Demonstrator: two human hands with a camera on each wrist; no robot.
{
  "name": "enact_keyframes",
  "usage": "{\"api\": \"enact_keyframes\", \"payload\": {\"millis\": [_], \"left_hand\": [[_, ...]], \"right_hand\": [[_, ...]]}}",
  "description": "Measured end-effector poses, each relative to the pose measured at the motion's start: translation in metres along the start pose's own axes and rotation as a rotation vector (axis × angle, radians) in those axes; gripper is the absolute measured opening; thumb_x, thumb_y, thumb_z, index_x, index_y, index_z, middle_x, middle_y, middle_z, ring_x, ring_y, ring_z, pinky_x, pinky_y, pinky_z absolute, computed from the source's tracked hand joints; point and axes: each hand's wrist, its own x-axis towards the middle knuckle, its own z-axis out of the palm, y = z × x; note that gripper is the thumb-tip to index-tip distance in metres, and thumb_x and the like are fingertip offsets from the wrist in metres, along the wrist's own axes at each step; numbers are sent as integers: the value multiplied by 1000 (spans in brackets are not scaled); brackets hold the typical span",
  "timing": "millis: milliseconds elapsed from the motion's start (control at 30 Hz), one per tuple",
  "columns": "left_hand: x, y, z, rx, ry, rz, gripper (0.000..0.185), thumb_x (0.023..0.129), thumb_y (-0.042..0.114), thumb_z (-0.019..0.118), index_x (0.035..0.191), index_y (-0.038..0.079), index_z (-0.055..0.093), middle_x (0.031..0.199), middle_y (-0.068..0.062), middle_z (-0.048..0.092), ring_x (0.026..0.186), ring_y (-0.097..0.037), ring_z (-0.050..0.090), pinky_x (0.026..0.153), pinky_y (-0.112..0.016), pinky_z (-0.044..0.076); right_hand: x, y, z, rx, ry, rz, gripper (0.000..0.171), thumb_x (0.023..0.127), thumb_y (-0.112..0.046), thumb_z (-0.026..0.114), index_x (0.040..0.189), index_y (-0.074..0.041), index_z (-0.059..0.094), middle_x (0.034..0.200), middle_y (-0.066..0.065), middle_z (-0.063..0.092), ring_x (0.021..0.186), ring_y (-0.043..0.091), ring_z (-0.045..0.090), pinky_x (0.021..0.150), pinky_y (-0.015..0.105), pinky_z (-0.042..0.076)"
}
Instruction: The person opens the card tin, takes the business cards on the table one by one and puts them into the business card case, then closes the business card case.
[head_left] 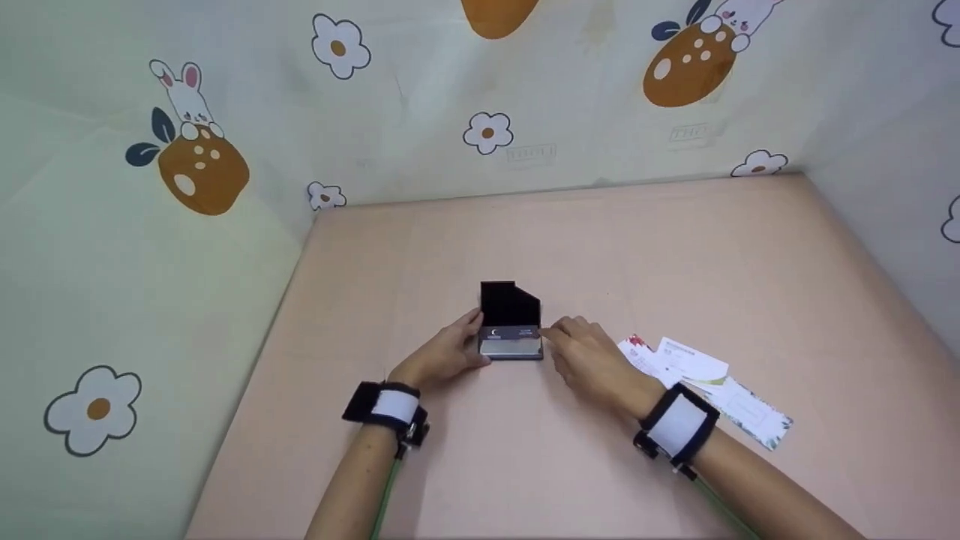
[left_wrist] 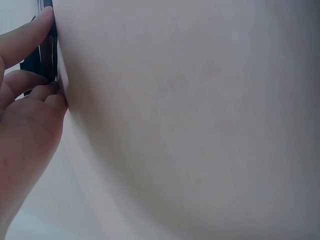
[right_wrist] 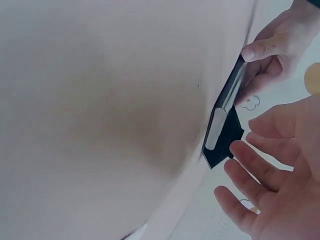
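A small black business card case stands with its lid up on the table in the head view. In its lower half lies a dark card with a pale crescent mark, above a silvery front panel. My left hand grips the case's left side, thumb at the front corner; the left wrist view shows these fingers around its dark edge. At the right edge, my right hand has its index fingertip close to the card; whether it touches is unclear. Spread, loosely bent fingers of the right hand hold nothing in the right wrist view.
Several white printed cards lie overlapping right of my right hand, partly behind it. The pink tabletop meets a patterned wall covering at the back and sides. Straps with green cables circle both wrists.
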Motion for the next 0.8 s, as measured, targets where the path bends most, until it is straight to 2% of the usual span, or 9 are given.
{"api": "enact_keyframes", "payload": {"millis": [167,400,700,800], "left_hand": [[0,-1,1,4,-2,-20,80,93,15,70,157,1,24,170,-10,13,157,-31,14,129,-43,17],[0,-2,-1,16,15,4,79,93,13,70,156,-2,25,169,-12,14,156,-33,15,129,-44,17],[0,0,1,9,6,-14,79,93,14,70,157,1,24,169,-11,14,157,-32,14,129,-44,16],[1,0,0,15,1,2,79,93,14,70,156,-1,25,169,-13,14,157,-33,14,129,-44,16]], "right_hand": [[-12,5,-12,-35,-2,68,38,87,-13,75,122,0,68,111,12,68,100,27,61,80,39,50],[-27,12,-24,-68,-55,154,54,82,-24,82,126,2,64,115,16,66,102,32,61,82,44,50],[-51,23,-38,-102,-68,251,61,81,-24,82,129,6,60,109,19,65,98,35,61,78,47,52],[-59,27,-43,-97,-87,289,62,83,-23,81,130,8,58,110,21,64,99,37,61,79,50,53]]}}
